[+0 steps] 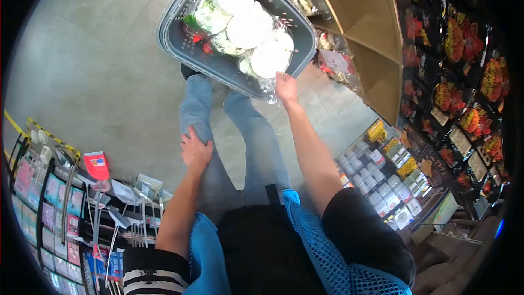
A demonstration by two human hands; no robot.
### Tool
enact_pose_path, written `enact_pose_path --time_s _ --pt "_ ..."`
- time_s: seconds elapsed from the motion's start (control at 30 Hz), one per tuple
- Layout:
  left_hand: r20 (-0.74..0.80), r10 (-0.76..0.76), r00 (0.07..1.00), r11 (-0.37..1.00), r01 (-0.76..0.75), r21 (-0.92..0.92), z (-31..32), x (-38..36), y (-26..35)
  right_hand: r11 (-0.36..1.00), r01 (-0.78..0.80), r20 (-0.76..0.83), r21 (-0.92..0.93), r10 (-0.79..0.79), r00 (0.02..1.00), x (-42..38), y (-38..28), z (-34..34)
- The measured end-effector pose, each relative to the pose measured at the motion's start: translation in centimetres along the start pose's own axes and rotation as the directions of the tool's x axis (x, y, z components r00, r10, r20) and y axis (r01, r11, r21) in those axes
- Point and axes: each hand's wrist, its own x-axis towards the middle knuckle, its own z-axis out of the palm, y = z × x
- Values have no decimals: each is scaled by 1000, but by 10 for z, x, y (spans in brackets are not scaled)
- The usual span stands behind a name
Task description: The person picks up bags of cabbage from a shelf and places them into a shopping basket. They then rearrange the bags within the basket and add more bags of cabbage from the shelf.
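A grey plastic basket [199, 63] at the top centre holds several wrapped packages [250, 26] with white round faces, some showing green leaves and red bits. My right hand [286, 87] is at the basket's near right edge, its fingers closed on the clear wrap of the lowest package [272, 57]. My left hand [196, 150] rests on my jeans at the knee, fingers spread, holding nothing.
Wooden shelving [371, 35] with bagged produce [337, 65] stands right of the basket. Black and red packets [461, 93] hang at the far right. Small containers [376, 177] fill a lower right display. A red dustpan [97, 165] and hanging tools are at the lower left.
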Motion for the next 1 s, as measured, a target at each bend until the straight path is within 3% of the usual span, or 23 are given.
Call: enact_pose_path --time_s 0.13,0.3,0.47,0.8,1.0 --pt "22 8 1000 999 -7 -53 -9 7 -4 973 30 -72 228 -14 997 -44 -18 -36" --pt "32 -9 999 999 10 -37 -18 11 9 929 129 -244 348 -43 969 -101 -52 -100" --pt "-1 -22 1000 1000 22 -20 -16 4 36 806 336 -365 488 -161 917 -103 -63 -168" --pt "-81 -72 994 995 77 60 28 -13 76 690 590 -567 420 -308 764 45 -90 -227" --pt "-106 -86 991 990 96 99 51 -13 86 661 590 -627 463 -227 746 111 -102 -253"
